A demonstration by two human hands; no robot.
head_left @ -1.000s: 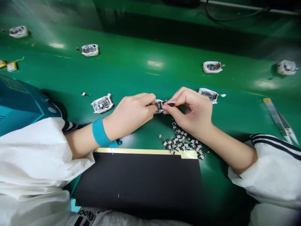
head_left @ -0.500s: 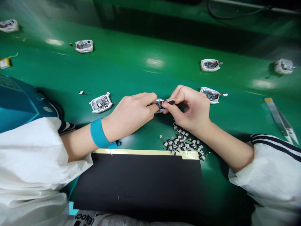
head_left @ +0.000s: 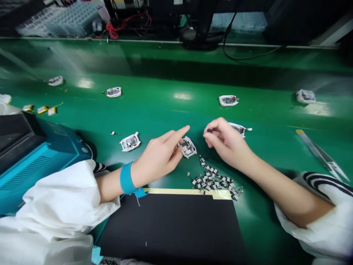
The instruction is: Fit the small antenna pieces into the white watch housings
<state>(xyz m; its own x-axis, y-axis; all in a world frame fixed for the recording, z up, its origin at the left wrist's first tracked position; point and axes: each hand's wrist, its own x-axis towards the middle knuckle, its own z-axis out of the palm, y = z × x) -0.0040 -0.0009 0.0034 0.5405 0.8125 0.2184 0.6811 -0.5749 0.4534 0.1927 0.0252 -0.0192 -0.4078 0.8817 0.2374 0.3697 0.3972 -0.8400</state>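
Note:
A small white-framed circuit module (head_left: 188, 147) lies on the green mat, with my left hand (head_left: 160, 156) beside it. The hand's lower fingers are at the module's left edge, and its index finger points past the module's top. My right hand (head_left: 224, 141) is a little to the right, pinching a tiny dark part (head_left: 210, 130) between thumb and fingertips. Another white module (head_left: 237, 128) sits just behind that hand, partly hidden by it. A third module (head_left: 130, 142) lies left of my left hand.
A heap of small black-and-white parts (head_left: 212, 178) lies below my hands, above a black pad (head_left: 171, 228) edged with yellow tape. Several modules and yellow batteries (head_left: 42, 109) are spread farther back. A teal machine (head_left: 41, 158) stands left, and a metal strip (head_left: 320, 154) lies right.
My hands have moved apart. My left hand has let go of the module, which now lies on the mat. My right hand has moved right with the dark part. The view has tilted upward.

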